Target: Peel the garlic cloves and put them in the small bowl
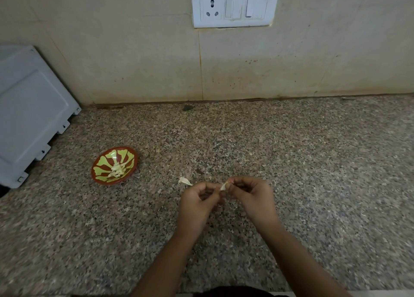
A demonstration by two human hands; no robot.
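Note:
A small red bowl with a green leaf pattern stands on the granite counter at the left, and several pale peeled garlic cloves lie in its middle. My left hand and my right hand meet above the counter, fingers curled, and pinch one garlic clove between their fingertips. Only the clove's pale tip shows; the fingers hide the rest of it. A loose piece of garlic or its skin lies on the counter just left of my left hand.
The speckled granite counter runs to a beige tiled wall with a white socket panel. A grey-white appliance stands at the left edge, close behind the bowl. Small flecks of skin lie scattered on the counter.

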